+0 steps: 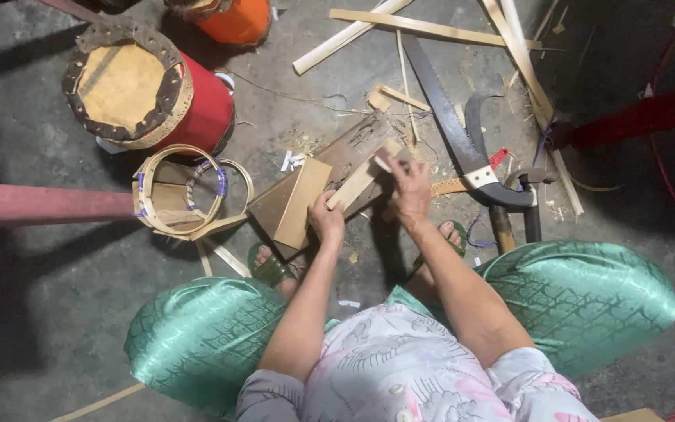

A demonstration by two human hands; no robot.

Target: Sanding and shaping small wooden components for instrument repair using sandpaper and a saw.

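Left hand (326, 221) gripped the near end of a short wooden stick (359, 178); right hand (409, 190) closed its fingers over the far end. Stick lay diagonally on a wooden block (330, 180), long axis running up-right from the left hand. Saw (451, 125) lay right of the block on the floor, red drum (150, 90) up-left.

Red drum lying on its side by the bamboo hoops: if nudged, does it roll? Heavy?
The red drum lies on its curved side on the concrete floor, so it would probably roll if pushed across its axis. The bamboo hoops sit close below it and might stop it. It looks like a hollow shell with a stretched skin, so probably light for its size.
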